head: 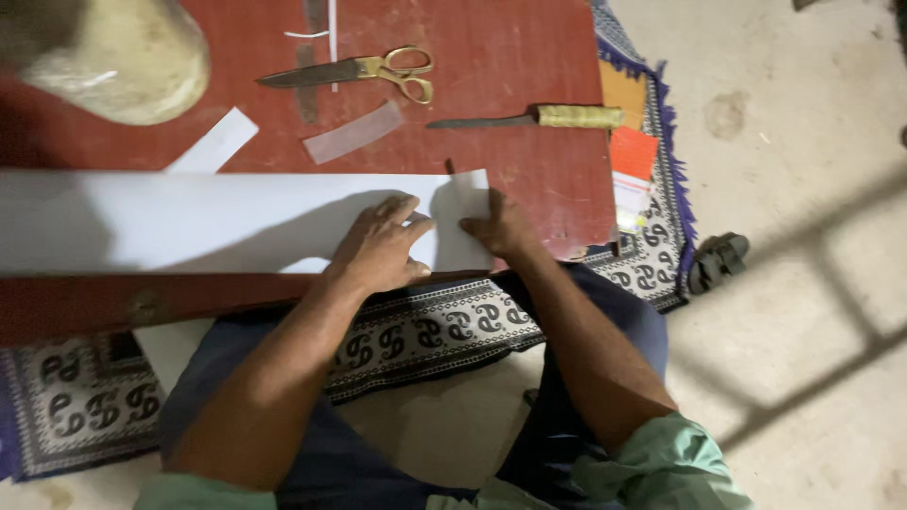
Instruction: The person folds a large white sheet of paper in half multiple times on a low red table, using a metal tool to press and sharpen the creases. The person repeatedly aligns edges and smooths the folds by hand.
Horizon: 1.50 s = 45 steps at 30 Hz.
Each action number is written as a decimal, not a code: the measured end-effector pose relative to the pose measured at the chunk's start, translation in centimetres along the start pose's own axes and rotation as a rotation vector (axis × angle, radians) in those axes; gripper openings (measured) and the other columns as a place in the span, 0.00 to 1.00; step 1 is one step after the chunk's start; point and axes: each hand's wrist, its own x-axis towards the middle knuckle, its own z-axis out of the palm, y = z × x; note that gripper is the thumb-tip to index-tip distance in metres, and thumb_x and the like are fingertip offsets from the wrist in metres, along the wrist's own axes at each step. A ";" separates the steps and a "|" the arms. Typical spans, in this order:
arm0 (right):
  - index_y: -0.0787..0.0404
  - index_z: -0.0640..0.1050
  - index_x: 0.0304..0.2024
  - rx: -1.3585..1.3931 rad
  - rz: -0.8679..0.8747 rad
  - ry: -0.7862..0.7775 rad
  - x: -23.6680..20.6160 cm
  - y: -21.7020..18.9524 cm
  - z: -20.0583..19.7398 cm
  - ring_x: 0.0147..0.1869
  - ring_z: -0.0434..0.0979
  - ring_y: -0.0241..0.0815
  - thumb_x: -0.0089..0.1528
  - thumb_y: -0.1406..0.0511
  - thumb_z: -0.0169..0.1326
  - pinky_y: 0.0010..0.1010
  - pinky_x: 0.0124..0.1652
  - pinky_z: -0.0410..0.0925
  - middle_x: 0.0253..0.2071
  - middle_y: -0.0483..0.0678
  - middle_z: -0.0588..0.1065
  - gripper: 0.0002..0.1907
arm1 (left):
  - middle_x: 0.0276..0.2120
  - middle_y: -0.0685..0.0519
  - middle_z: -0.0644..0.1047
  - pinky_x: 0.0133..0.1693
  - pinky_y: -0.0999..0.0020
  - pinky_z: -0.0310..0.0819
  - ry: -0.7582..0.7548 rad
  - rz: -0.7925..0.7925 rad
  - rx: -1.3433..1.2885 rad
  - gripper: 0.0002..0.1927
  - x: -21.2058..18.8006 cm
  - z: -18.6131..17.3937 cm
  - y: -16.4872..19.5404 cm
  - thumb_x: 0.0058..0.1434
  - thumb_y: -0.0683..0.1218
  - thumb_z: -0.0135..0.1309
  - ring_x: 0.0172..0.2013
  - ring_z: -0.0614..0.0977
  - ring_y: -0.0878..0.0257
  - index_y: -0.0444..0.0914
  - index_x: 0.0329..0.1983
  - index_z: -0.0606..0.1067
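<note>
Beyond white sheet (236,222): scissors (364,71), knife (539,118), paper strips (354,132), stone (123,57).

On the far side of the red board (529,57) we see brass-handled scissors (364,71), and to their right a knife with a wrapped handle (529,118). A translucent strip (354,132) lies between them. A pale rounded stone (123,57) sits far left. A patterned mat (652,255) lies beneath, a sandal (718,262) just right of it.
</note>
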 end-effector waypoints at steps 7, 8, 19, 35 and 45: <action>0.67 0.70 0.60 -0.197 -0.046 0.066 -0.9 1.0 -2.2 0.53 0.81 0.60 0.55 0.60 0.67 0.46 0.49 0.73 0.49 0.64 0.79 0.34 | 0.73 0.42 0.56 0.67 0.36 0.47 0.085 0.043 -0.041 0.38 -1.1 3.0 0.5 0.52 0.61 0.66 0.71 0.53 0.40 0.47 0.66 0.71; 0.66 0.72 0.59 -0.162 -0.005 0.067 -0.7 1.0 -2.5 0.53 0.81 0.59 0.55 0.60 0.67 0.46 0.50 0.74 0.48 0.63 0.80 0.33 | 0.72 0.41 0.56 0.67 0.35 0.47 0.126 0.067 -0.057 0.38 -1.0 3.4 0.6 0.53 0.61 0.66 0.71 0.53 0.40 0.46 0.66 0.71; 0.64 0.76 0.57 -0.336 0.055 0.081 0.8 2.5 -3.8 0.52 0.81 0.61 0.52 0.57 0.66 0.48 0.48 0.73 0.47 0.64 0.80 0.33 | 0.69 0.40 0.63 0.68 0.31 0.51 0.478 -0.552 0.007 0.34 0.5 -0.3 -6.9 0.56 0.61 0.67 0.71 0.58 0.36 0.44 0.63 0.72; 0.66 0.74 0.56 -0.274 -0.023 0.095 0.8 2.9 -2.5 0.51 0.81 0.62 0.51 0.59 0.67 0.47 0.48 0.73 0.46 0.65 0.79 0.33 | 0.72 0.36 0.61 0.71 0.35 0.47 0.694 -0.352 0.025 0.39 1.1 -2.7 -7.9 0.62 0.57 0.68 0.74 0.57 0.36 0.38 0.71 0.68; 0.66 0.70 0.61 -0.069 -0.111 0.064 -1.1 0.3 -3.4 0.54 0.82 0.54 0.48 0.65 0.71 0.39 0.52 0.74 0.51 0.61 0.80 0.40 | 0.69 0.42 0.64 0.70 0.43 0.48 0.353 0.138 -0.054 0.29 2.2 3.9 1.1 0.61 0.57 0.59 0.71 0.60 0.42 0.41 0.63 0.74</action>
